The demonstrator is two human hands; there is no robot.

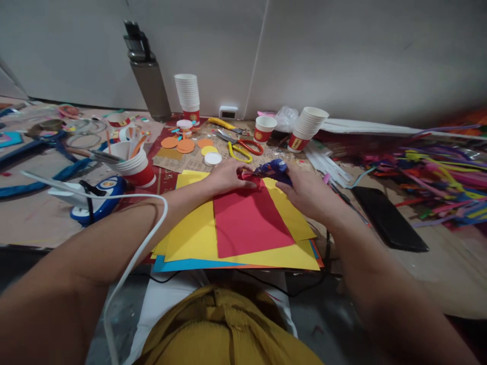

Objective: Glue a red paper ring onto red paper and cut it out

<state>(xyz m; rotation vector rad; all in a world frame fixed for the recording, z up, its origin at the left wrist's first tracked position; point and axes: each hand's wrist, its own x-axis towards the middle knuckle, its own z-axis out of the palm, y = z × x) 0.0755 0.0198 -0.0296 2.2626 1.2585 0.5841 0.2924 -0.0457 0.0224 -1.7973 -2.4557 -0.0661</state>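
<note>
A red sheet of paper (251,223) lies on several yellow sheets (190,223), with blue and orange edges showing underneath. At the red sheet's far end, my left hand (230,177) has its thumb and fingers closed on a small red paper piece (249,176). My right hand (306,187) is wrapped round a blue glue gun (276,170). The glue gun's nozzle points left, close to my left fingers. Whether the nozzle touches the red paper is too blurred to tell.
Beyond the paper lie orange paper circles (185,146), red-handled scissors (251,147) and stacked paper cups (308,126). A cup of tools (131,165) and a bottle (150,86) stand left. To the right are a black phone (388,218) and colourful pipe cleaners (449,182). A white cable (148,238) crosses my left arm.
</note>
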